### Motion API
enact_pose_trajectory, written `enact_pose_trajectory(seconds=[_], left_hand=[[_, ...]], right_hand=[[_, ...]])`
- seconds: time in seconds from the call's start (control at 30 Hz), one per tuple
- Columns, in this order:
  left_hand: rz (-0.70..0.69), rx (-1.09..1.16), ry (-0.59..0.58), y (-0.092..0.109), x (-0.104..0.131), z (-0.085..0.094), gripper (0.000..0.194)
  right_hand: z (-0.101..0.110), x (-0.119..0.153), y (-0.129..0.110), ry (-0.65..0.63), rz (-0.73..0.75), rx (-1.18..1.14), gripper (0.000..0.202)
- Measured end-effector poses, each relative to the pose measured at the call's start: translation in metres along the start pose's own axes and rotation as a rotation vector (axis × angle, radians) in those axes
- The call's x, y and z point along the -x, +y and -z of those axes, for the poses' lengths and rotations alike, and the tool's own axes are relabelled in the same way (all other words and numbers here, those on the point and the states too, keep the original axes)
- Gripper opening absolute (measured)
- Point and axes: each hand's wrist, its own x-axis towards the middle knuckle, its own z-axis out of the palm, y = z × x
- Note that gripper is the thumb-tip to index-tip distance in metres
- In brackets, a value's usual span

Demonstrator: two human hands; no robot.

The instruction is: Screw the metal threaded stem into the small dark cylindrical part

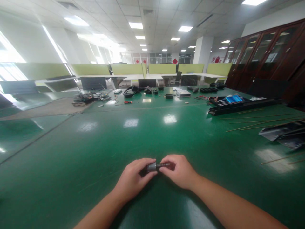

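Both of your hands pinch one small part between them: your left hand (133,178) closes its fingertips on the grey cylinder (151,166), and your right hand (179,170) nips the thin dark shaft (164,165) that sticks out of it. Your fingers cover the far ends of both pieces, so you cannot tell how long either one is or what the cylinder's left face looks like — the part is small and somewhat blurred.

You hold it just above the green table (166,136), close to your body and well short of the red-handled screwdriver (128,102). Beyond the screwdriver lies a black headset (130,91); to the right of the screwdriver, a long black tray (238,106) with a blue item in it, and thin rods (262,122) nearer you than the tray. Green desk partitions (128,68) and dark wooden cabinets (267,57) stand behind, under ceiling light panels.

The part's long axis runs left to right across your view — cylinder to the left, shaft pointing right, roughly level.
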Motion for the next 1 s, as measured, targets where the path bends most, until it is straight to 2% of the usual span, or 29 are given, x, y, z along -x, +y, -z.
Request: enact_pose_trajectory(seconds=[1.0], left_hand=[[-0.012, -0.007, 0.024, 0.0, -0.0023, 0.0016, 0.029]], right_hand=[[0.0013, 0.0013, -0.0025, 0.019, -0.029, -0.007, 0.008]])
